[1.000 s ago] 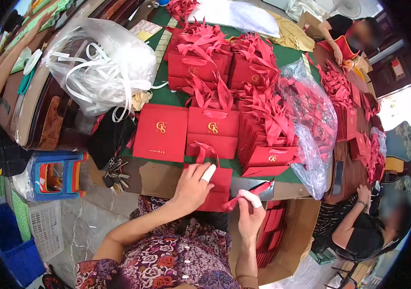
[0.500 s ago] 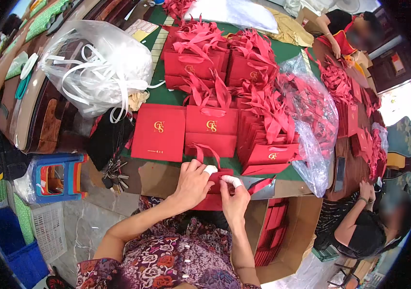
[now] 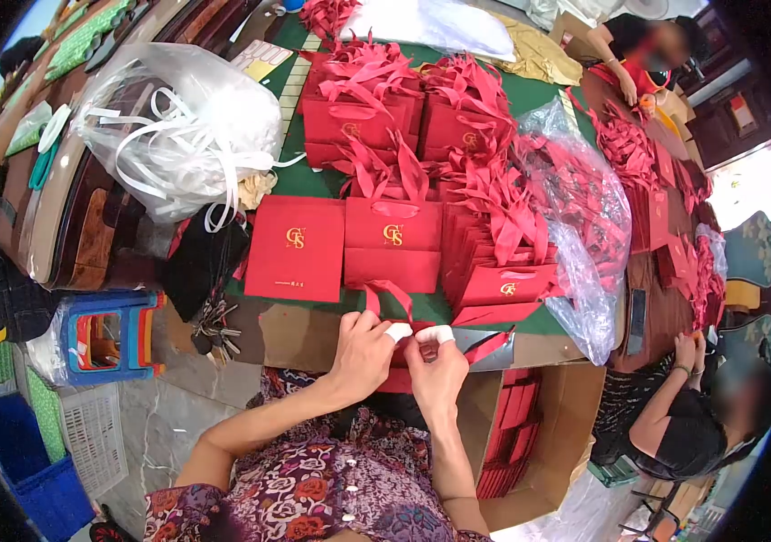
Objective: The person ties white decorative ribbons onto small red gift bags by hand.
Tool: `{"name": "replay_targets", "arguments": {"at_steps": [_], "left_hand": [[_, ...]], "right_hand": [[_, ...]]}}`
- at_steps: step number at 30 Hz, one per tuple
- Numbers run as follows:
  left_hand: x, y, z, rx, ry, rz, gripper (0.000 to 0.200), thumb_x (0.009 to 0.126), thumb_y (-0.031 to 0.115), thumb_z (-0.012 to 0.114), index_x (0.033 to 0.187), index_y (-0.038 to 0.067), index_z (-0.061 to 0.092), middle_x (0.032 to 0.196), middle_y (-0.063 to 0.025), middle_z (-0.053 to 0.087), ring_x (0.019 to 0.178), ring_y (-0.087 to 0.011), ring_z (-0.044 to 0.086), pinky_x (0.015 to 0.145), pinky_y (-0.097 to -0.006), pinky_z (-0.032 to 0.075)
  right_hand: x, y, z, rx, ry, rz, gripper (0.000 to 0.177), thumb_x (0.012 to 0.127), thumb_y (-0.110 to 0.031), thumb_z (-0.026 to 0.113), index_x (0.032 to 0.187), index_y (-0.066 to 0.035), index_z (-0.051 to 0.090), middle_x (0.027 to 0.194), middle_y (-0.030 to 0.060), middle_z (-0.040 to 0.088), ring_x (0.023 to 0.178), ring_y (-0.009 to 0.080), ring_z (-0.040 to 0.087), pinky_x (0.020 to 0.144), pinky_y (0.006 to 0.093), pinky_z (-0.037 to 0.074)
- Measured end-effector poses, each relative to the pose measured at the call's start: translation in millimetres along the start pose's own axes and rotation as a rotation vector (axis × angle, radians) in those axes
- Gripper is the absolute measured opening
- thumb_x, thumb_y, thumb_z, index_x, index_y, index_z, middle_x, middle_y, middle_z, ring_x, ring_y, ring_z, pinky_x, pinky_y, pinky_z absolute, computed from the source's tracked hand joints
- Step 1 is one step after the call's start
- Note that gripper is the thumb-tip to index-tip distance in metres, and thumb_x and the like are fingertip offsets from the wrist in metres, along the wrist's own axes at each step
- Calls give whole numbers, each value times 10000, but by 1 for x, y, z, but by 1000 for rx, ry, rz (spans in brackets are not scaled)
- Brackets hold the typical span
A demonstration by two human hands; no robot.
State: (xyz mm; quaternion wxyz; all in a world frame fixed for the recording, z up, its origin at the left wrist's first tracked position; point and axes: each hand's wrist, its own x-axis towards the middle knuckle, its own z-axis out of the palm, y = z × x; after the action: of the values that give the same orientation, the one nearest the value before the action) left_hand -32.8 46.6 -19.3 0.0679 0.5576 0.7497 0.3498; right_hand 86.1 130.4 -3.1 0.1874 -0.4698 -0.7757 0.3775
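Observation:
At the table's near edge, my left hand (image 3: 366, 356) and my right hand (image 3: 437, 369) pinch close together over a red paper gift bag (image 3: 395, 382), mostly hidden beneath them. White wrapping covers a fingertip on each. Red ribbon (image 3: 391, 290) loops up beyond my left fingers, and another ribbon end (image 3: 491, 346) sticks out past my right hand. The ribbon seems to be between my fingers, though the exact grip is covered. Just beyond lie a flat red bag (image 3: 295, 250) with a gold logo and a second bag (image 3: 392, 244) with a ribbon handle.
Stacked red bags (image 3: 501, 294) and a clear plastic sack of ribbon (image 3: 579, 208) stand right of centre. A clear bag with white straps (image 3: 188, 126) is at left. An open cardboard box (image 3: 543, 452) holds red bags below. Two other people sit at right.
My right hand has moved left and its fingers have curled in, so the two hands now nearly meet. Less of the bag shows between them.

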Motion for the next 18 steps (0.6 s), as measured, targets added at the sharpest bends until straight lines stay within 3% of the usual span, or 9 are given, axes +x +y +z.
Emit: {"name": "replay_targets", "arguments": {"at_steps": [8, 10, 12, 14, 16, 18], "left_hand": [[7, -4, -13, -152, -62, -142, 252, 772, 198, 771, 996, 122, 685, 835, -65, 636, 872, -248, 553, 843, -395, 356], [8, -3, -13, -182, -61, -163, 262, 766, 230, 787, 982, 122, 688, 813, -62, 631, 870, -245, 554, 840, -393, 355], [6, 2, -12, -160, -29, -123, 261, 754, 258, 801, 953, 128, 694, 791, -48, 634, 852, -236, 553, 832, -387, 352], [2, 2, -5, -134, -8, -74, 253, 746, 254, 804, 941, 134, 696, 789, -39, 639, 837, -231, 551, 830, -386, 350], [-2, 3, 0, -108, 12, -27, 245, 738, 249, 807, 929, 140, 699, 787, -30, 645, 823, -225, 548, 828, -385, 348], [-7, 4, 3, -33, 77, 109, 245, 712, 242, 817, 908, 151, 703, 803, 1, 658, 809, -201, 546, 828, -387, 346]], "right_hand": [[-1, 3, -8, 277, -47, -35, 129, 902, -108, 701, 982, -10, 674, 866, 145, 699, 732, 232, 701, 670, 333, 548], [2, -7, -19, 218, -31, -75, 102, 896, -74, 686, 976, -11, 678, 865, 128, 682, 743, 215, 673, 675, 318, 526], [8, -10, -27, 157, -14, -114, 85, 890, -39, 672, 970, -12, 682, 863, 110, 664, 754, 198, 646, 681, 303, 504], [15, -4, -30, -3, -59, -336, 88, 882, -40, 667, 967, -28, 687, 853, 125, 627, 787, 260, 614, 696, 355, 480], [19, -4, -35, -12, -94, -351, 87, 875, -66, 669, 953, -33, 690, 824, 132, 611, 805, 300, 593, 703, 385, 467], [23, -2, -42, -116, -323, -283, 115, 884, -141, 661, 943, -49, 699, 869, 147, 616, 852, 347, 597, 750, 427, 471]]}}
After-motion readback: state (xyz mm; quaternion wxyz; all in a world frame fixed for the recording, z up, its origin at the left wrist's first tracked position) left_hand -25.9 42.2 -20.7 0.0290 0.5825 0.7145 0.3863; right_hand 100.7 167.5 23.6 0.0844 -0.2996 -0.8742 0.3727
